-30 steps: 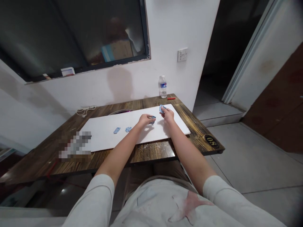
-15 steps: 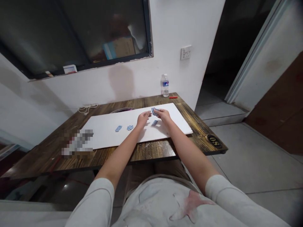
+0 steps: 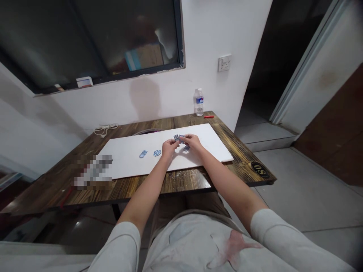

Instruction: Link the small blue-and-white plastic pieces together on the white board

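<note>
My left hand (image 3: 169, 146) and my right hand (image 3: 192, 142) meet over a white board (image 3: 133, 166) that lies on a dark wooden table (image 3: 184, 181). Together they pinch a small stack of blue-and-white cards (image 3: 178, 138) between their fingertips. Another blue card (image 3: 186, 148) lies on the board just under my right hand. Two more blue cards (image 3: 143, 153) (image 3: 156, 153) rest flat on the board to the left of my left hand.
A water bottle (image 3: 199, 102) stands at the table's far edge by the wall, with a red pen (image 3: 208, 116) next to it. A white cable (image 3: 105, 129) lies at the back left. A blurred patch (image 3: 93, 172) covers the board's left end. An open doorway lies to the right.
My left hand let a card down on the board, then both hands came together and drew the card stack closer to me. The view has shifted slightly.
</note>
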The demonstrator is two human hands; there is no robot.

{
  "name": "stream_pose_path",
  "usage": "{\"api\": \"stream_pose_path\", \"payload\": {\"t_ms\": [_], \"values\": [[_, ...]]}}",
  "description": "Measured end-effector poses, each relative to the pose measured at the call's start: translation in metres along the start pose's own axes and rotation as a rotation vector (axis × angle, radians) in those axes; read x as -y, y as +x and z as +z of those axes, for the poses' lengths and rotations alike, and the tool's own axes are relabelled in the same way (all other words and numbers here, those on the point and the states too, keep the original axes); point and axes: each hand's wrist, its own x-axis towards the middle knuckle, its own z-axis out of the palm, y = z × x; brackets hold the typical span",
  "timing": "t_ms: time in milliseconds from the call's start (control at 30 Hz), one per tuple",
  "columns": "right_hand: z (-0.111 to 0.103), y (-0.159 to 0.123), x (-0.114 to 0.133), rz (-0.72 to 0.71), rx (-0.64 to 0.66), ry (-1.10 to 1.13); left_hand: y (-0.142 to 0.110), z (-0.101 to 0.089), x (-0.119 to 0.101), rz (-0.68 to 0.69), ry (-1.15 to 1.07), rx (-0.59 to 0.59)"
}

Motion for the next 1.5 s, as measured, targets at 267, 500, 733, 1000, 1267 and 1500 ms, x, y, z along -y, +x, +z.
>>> {"api": "stream_pose_path", "payload": {"t_ms": [267, 500, 733, 1000, 1267, 1500], "values": [[0.002, -0.003, 0.002, 0.045, 0.012, 0.012, 0.004, -0.006, 0.007, -0.096, -0.117, 0.012], [0.001, -0.004, 0.003, 0.046, 0.001, 0.043, 0.003, -0.009, 0.005, -0.038, -0.02, 0.038], [0.002, -0.004, 0.003, 0.037, 0.032, 0.014, 0.0, -0.01, 0.002, -0.038, 0.049, -0.001], [0.0, -0.003, 0.002, 0.003, 0.011, -0.04, -0.001, -0.011, 0.005, -0.008, 0.07, -0.039], [-0.001, -0.003, 0.004, -0.015, 0.016, -0.049, 0.002, -0.01, 0.005, -0.099, -0.036, -0.062], [0.0, -0.004, 0.005, -0.076, 0.004, -0.092, -0.003, -0.007, -0.001, -0.08, 0.015, 0.073]]}}
